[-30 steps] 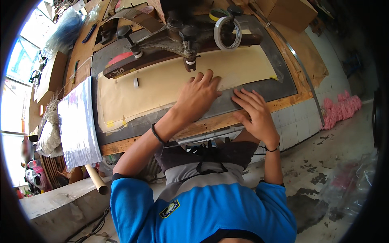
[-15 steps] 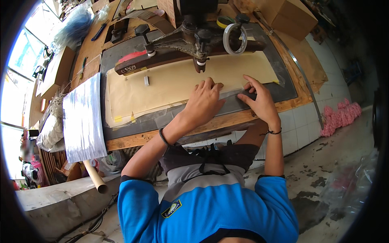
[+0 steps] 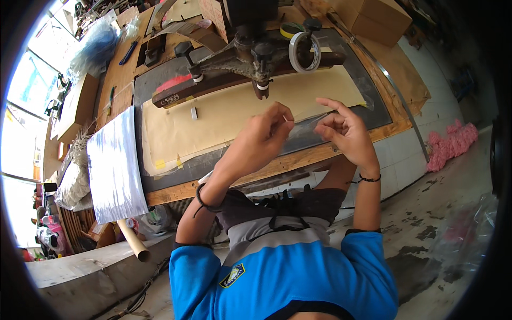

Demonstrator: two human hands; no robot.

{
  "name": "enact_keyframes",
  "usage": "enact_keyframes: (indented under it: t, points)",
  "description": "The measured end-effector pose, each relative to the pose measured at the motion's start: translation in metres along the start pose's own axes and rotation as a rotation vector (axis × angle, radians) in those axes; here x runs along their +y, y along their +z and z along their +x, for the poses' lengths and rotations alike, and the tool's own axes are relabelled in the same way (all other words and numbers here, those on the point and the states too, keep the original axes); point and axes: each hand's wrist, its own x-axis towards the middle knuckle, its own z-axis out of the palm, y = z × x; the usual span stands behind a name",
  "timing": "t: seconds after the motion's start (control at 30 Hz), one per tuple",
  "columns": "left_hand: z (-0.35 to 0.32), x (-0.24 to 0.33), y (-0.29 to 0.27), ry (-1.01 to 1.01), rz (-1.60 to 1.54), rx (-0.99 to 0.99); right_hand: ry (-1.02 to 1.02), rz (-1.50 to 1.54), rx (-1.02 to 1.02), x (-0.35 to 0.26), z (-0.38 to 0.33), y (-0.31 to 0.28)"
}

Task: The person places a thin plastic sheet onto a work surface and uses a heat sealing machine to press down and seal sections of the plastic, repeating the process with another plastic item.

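Note:
My left hand (image 3: 262, 136) is raised over the front edge of a long beige sheet (image 3: 229, 120), its thumb and fingers curled together. Opposite it, my right hand (image 3: 349, 140) has its thumb drawn to its bent fingers and the index finger stretched out. Whatever either hand pinches is too small or too clear to make out. The sheet lies on a dark grey board (image 3: 381, 114), with shiny clear film along its front edge. A small silvery metal piece (image 3: 194, 113) rests on the sheet. Above stands a black machine head (image 3: 234, 61) with a dark bar (image 3: 176, 97) across the sheet.
A white tape roll (image 3: 293, 57) hangs from a machine knob. Shiny clear sheets (image 3: 116, 165) overhang the table's left edge above a cardboard tube (image 3: 134, 242). A cardboard box (image 3: 376, 21) is at the far right. Pink bundled material (image 3: 452, 146) lies on the floor.
Both hands have lifted slightly off the sheet's front edge. My left fingers have curled in from a flatter spread, and my right thumb and fingers have drawn closer. The view has shifted a little.

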Motion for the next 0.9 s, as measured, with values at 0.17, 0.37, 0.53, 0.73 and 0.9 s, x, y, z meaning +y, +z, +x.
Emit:
enact_keyframes:
  t: [0.17, 0.37, 0.53, 0.73, 0.9]
  points:
    - [-0.019, 0.027, -0.011, -0.002, -0.141, 0.071, -0.125, -0.077, -0.046, -0.035, -0.005, 0.009]
    - [-0.032, 0.046, -0.017, -0.016, -0.194, 0.108, -0.218, -0.085, -0.066, -0.056, -0.009, 0.021]
    - [-0.043, 0.057, -0.018, -0.014, -0.278, 0.163, -0.24, -0.025, -0.073, -0.061, -0.009, 0.023]
    - [-0.044, 0.063, -0.016, 0.019, -0.282, 0.158, -0.312, -0.045, -0.084, -0.066, -0.011, 0.025]
    - [-0.041, 0.068, -0.018, 0.056, -0.249, 0.168, -0.344, -0.092, -0.104, -0.072, -0.009, 0.028]
